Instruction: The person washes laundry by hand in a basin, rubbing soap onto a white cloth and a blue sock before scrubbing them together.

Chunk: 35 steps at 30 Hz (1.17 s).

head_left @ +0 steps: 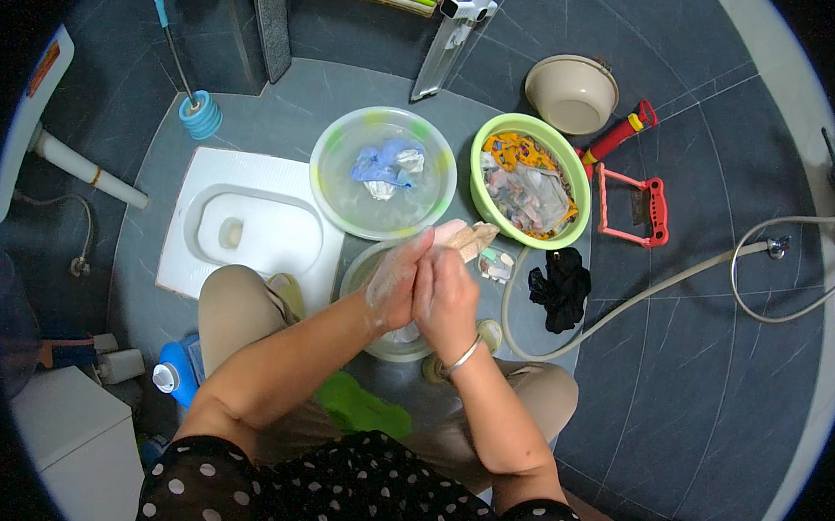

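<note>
My left hand [394,283], streaked with suds, and my right hand [447,301] are pressed together, closed on a small wet pink and beige cloth [474,242]. Its end sticks out past my fingers; the rest is hidden. Below them is a translucent basin [352,274], mostly covered by my hands and arms. Just beyond stands a larger translucent basin [323,193] with blue and white cloths [384,163] in water. To the right, a green basin [479,193] holds a heap of orange-patterned and pale laundry [530,191]. Near my right hand lies what looks like a soap dish [496,265].
A black cloth [562,290] lies on the floor inside the curve of a hose [620,318]. A white squat toilet [178,250] and blue brush holder [200,116] are left. A beige basin [571,92] and red pump [619,137] stand far right. A blue bottle [176,376] is beside my left knee.
</note>
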### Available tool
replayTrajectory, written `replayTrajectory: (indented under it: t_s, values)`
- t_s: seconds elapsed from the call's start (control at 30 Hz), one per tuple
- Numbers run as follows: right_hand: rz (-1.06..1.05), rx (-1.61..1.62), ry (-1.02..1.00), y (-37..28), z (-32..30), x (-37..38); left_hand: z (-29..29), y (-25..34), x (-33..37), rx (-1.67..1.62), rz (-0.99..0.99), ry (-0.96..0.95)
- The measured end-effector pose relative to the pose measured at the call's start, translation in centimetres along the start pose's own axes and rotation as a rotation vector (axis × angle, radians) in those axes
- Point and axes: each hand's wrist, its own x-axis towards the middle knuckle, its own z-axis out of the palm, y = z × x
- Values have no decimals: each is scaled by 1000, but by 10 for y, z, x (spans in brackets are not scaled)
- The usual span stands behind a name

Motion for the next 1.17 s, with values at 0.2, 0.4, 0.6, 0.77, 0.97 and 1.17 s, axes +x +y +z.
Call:
replayTrajectory:
  t_s: [0.2,0.4,0.6,0.77,0.97,1.17]
  values:
    - [183,-109,11,36,8,13,11,-11,0,-121,113,-34]
    - [221,25,9,9,6,6,5,5,-3,-179,42,-12]
    - [133,-147,-61,19,13,-4,0,-9,-7,-222,-45,111]
    - [375,-112,28,46,5,14,10,-11,-5,-382,46,-1]
    - [113,16,173,10,-18,21,4,4,-8,107,191,-46]
    - [58,-19,-90,-16,-14,-3,14,15,-5,-99,57,-71]
